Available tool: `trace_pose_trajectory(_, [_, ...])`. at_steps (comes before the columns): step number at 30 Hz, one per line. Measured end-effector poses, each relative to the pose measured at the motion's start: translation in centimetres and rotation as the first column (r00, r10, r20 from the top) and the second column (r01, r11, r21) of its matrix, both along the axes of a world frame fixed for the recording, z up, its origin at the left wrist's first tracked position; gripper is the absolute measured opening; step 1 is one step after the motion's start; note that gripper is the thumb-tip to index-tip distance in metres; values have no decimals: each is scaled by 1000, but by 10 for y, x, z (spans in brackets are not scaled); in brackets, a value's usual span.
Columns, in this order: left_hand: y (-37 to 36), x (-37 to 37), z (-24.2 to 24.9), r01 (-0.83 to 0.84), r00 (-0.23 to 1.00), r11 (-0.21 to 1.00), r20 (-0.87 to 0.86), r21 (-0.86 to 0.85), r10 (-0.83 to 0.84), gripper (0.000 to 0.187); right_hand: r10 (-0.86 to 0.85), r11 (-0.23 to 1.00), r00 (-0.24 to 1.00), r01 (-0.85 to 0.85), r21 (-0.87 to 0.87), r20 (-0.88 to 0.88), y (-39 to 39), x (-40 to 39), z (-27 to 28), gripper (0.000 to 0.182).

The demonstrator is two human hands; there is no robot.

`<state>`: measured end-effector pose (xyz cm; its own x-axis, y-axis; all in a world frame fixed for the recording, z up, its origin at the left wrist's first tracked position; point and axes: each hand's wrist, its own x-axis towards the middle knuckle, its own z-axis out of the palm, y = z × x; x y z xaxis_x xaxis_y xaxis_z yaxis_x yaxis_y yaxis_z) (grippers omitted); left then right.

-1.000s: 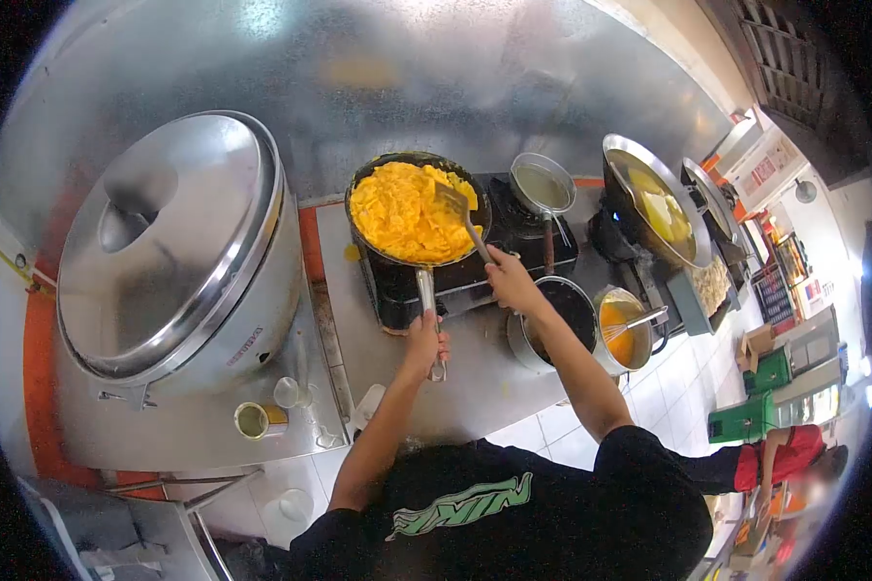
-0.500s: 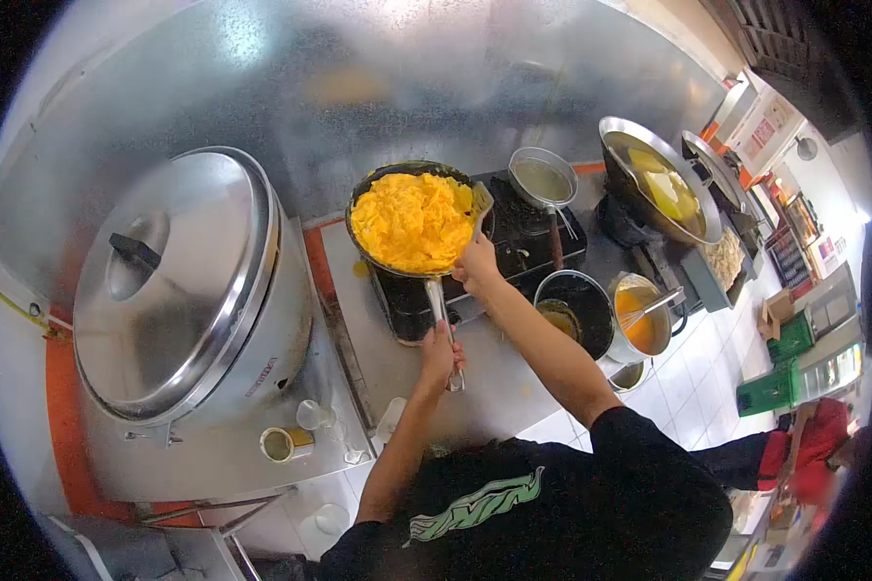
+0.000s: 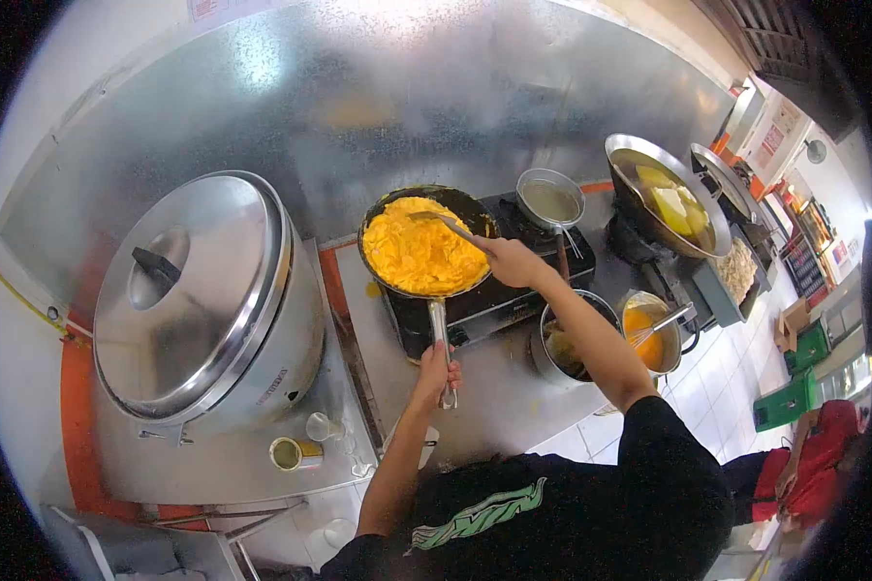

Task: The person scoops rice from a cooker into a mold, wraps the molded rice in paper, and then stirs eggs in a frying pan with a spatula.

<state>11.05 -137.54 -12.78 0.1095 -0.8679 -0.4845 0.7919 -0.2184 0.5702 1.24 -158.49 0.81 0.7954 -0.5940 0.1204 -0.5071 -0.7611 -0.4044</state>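
Steel pan handle (image 3: 441,334) gripped — left hand (image 3: 438,366); right hand (image 3: 512,261) extended — spatula (image 3: 436,221).

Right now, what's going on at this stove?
A person is cooking scrambled egg in a frying pan on a burner. The left hand has a closed grip on the pan's handle, and the right hand holds a spatula with its blade over the egg. Beside the stove stand a big lidded pot, a strainer, a wok and a pot of beaten egg with a whisk.
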Motion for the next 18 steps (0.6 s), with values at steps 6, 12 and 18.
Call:
trace_pose_trajectory(6, [1,-2,8,-25,999,999,26,47,24,32,-81,994,923,48,-96,-376,55,-9,85,51])
trace_pose_trajectory(12, [3,-2,11,27,997,999,73,26,-29,33,-149,986,949,123,-108,-279,-32,12,-9,40])
trace_pose_trajectory(18, [4,6,14,17,997,998,72,65,-22,31,8,993,937,-48,-105,-350,-19,-34,92,35])
